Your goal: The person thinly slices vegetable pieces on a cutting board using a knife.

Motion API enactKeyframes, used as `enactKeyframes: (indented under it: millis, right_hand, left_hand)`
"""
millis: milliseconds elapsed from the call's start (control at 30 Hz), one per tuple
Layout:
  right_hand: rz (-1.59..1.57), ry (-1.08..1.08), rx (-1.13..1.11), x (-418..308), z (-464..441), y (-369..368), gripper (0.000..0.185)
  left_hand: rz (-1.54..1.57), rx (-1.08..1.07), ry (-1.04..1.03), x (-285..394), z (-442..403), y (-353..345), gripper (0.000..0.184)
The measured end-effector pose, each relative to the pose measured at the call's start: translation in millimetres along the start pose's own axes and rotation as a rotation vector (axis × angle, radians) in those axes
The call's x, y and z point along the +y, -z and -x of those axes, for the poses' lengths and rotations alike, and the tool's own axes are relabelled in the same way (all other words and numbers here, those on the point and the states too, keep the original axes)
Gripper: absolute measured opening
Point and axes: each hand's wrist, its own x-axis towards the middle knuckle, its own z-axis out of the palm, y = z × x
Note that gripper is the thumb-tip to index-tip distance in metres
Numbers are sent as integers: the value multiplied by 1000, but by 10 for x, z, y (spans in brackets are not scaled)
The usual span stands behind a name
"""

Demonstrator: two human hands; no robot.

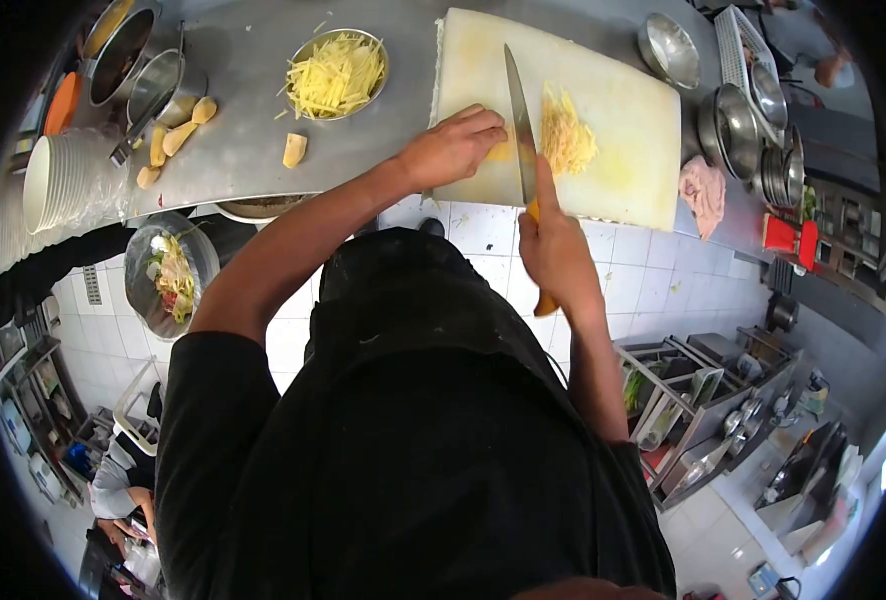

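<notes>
My right hand (pixel 560 250) is closed round the yellow-brown handle of a long kitchen knife (pixel 519 105), its blade lying over the white cutting board (pixel 623 110). Just left of the blade, the curled fingers of my left hand (pixel 460 146) press on pale yellow slices (pixel 503 151), probably ginger, mostly hidden by the fingers. To the right of the knife sits a heap of thin yellow strips (pixel 569 135). More such strips fill a metal bowl (pixel 337 76) left of the board.
Peeled root pieces (pixel 177 138) and a cut chunk (pixel 295 150) lie on the steel counter (pixel 233 160). Metal pots (pixel 167 88) and stacked white bowls (pixel 58 190) stand left. Right are metal bowls (pixel 669 50) and a pink cloth (pixel 703 195). A lined waste bin (pixel 138 270) stands below.
</notes>
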Motion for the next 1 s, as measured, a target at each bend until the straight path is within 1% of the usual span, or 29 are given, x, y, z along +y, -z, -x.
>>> enactKeyframes:
  millis: [100, 233, 267, 367, 467, 567, 600, 733, 867, 1000]
  right_hand:
    - [-16, -130, -62, -52, 92, -66, 75]
    - [-20, 8, 65, 97, -224, -321, 75]
    - [-80, -11, 64, 101, -373, -347, 75]
    - [-93, 105, 143, 206, -766, -308, 73]
    - [-229, 20, 25, 229, -836, -145, 71]
    - [-135, 33, 37, 137, -429, -62, 70]
    - [-46, 12, 13, -3, -240, 27, 72]
    - [-30, -135, -67, -118, 119, 1, 76]
    - [-35, -39, 51, 28, 7, -294, 75]
    - [-64, 68, 140, 141, -575, -386, 73]
  left_hand:
    - [-9, 20, 4, 24, -8, -11, 26]
    - [-32, 36, -6, 17, 4, -13, 24]
    - [-34, 46, -14, 16, -5, -28, 23]
    - [-3, 13, 6, 37, -20, 16, 22]
    - [18, -35, 38, 35, -17, 31, 19]
    - [14, 6, 18, 9, -2, -4, 19]
    - [18, 16, 20, 5, -2, -5, 19]
    - [21, 30, 39, 34, 10, -13, 20]
    - [4, 39, 41, 43, 5, -14, 19]
    - [-4, 25, 31, 27, -10, 5, 20]
